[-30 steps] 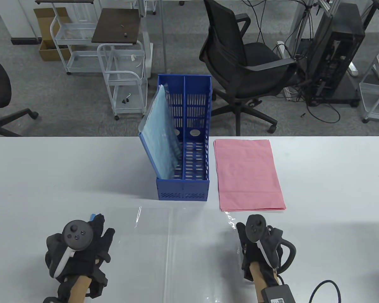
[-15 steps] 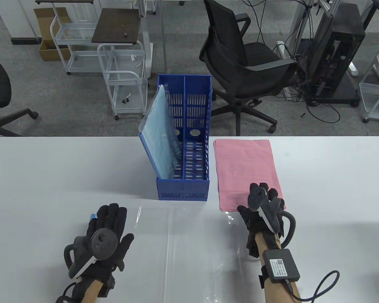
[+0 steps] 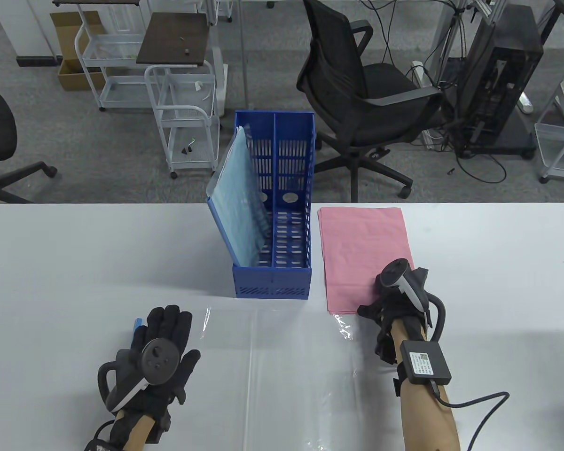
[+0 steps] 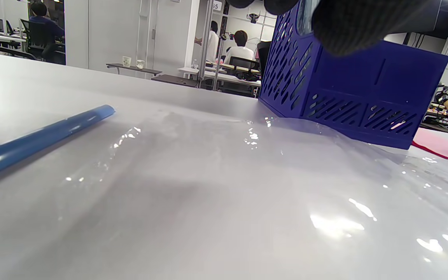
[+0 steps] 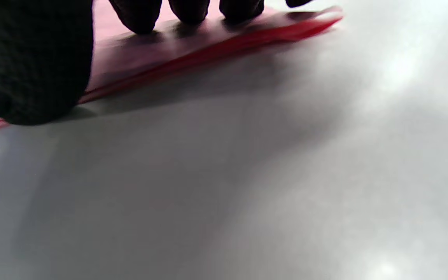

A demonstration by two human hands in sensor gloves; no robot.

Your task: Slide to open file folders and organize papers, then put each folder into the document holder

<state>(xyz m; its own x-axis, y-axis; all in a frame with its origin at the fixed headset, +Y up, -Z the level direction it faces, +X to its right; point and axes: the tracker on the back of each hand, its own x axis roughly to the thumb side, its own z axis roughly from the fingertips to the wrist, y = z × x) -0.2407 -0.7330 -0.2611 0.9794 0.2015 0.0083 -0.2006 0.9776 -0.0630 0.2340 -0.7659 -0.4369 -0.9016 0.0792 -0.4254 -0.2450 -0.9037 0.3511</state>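
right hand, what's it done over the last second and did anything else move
The right hand moved forward from the clear folder onto the near edge of the pink papers, fingers now on the stack. The left hand opened and laid flat on the folder's left edge by the blue slide bar. The document holder stayed put.

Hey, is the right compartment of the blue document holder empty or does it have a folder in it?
Empty. In the table view the document holder shows bare slotted walls on its right side; the light blue folder leans in the left compartment.
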